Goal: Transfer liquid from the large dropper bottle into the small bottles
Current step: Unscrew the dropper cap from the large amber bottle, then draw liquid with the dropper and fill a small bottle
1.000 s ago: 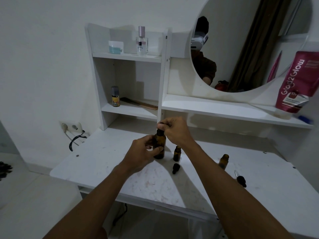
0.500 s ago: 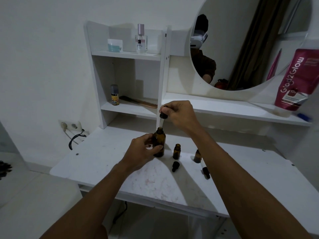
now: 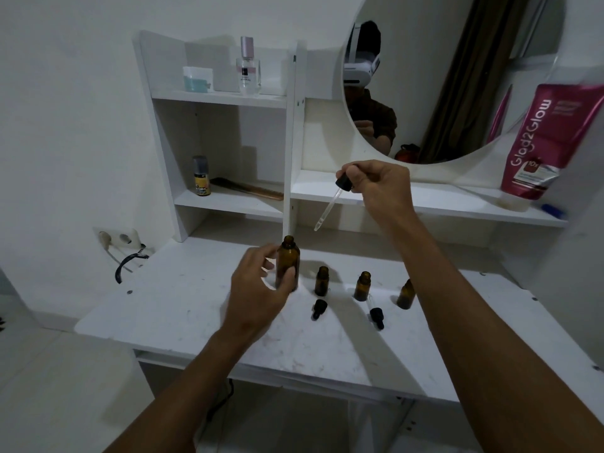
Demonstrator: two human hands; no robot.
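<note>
Head view: your right hand (image 3: 379,184) pinches the dropper (image 3: 328,207), now lifted clear of the large bottle (image 3: 288,263), which your left hand (image 3: 258,292) grips mid-table (image 3: 183,308); open small bottles (image 3: 322,281) wait just right.

Amber large bottle (image 3: 287,268) and small bottles (image 3: 322,281), black-capped dropper (image 3: 331,204), white marbled desk (image 3: 183,308).

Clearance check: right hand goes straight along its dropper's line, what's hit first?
Probably the large bottle by the left hand; the dropper in the right hand aims down-left at its shoulder. Depth unclear: it may pass behind.
</note>
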